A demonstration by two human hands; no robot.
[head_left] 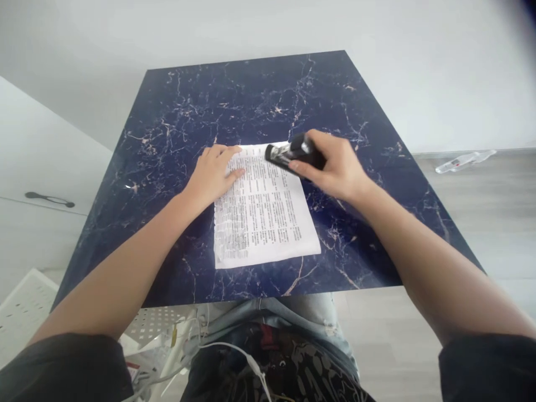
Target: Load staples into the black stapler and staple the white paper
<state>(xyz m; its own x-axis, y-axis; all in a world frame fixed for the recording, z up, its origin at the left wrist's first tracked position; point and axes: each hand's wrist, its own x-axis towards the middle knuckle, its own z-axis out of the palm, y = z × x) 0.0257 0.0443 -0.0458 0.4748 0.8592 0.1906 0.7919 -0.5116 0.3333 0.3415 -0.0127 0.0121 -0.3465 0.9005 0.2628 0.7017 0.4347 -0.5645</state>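
Observation:
A printed sheet of paper (pixel 268 218), perhaps more than one layer, lies on the dark blue marbled table (pixel 251 100). Its left edge looks ragged. My left hand (pixel 215 170) rests flat over the upper left part of the paper, fingers stretched out. In my right hand (pixel 335 162) is a black stapler (pixel 293 153), tilted, its nose pointing left over the upper right part of the sheet. Whether the stapler touches the paper I cannot tell. My right fingers are wrapped round its back end and partly hidden by it.
A clear plastic object (pixel 464 161) lies on the floor to the right, by the wall. At lower left stands a white perforated rack (pixel 25 301), with small items and a white cable (pixel 251 363) near my lap. A dark handle (pixel 49 199) is on the white cabinet at left.

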